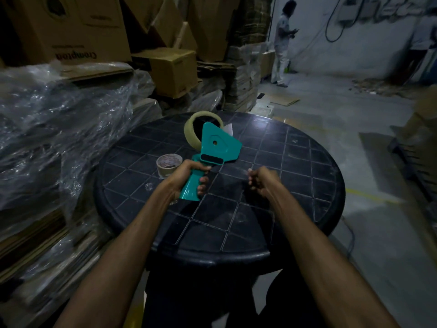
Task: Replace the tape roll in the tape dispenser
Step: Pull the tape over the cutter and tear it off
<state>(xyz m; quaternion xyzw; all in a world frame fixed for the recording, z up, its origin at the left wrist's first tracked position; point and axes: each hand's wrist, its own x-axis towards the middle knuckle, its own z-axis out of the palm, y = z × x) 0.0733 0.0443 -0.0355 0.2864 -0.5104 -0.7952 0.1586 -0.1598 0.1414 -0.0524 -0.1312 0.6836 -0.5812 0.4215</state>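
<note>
Your left hand (189,178) grips the teal dispenser (214,147) by its handle, fingers (201,185) curled right round it, and holds it tilted over the black tabletop (295,162) with the head pointing away from you. A full roll (192,129) of pale tape sits at the far end of the dispenser, half hidden behind the teal side plate, so the new roll appears to be already on its hub (whether it is pushed fully home you cannot tell from this angle). A short flap of tape seems to stick out beside the roll on its right, though it is small and dim.

The spent core (169,163), a brown cardboard ring with almost nothing left on it, stands on the tabletop just beside your left hand, well clear of the dispenser. That suggests the old roll is out and the swap itself is done.

Your right hand (260,183) hovers over the tabletop to the right of the dispenser, apart from it, its fingers loosely curled; it looks to be holding nothing, but the blur leaves that uncertain.

What is left, by the look of it, is threading: the tape end probably has to be drawn over the roller and up to the cutting edge, then tested with a pull.
</note>
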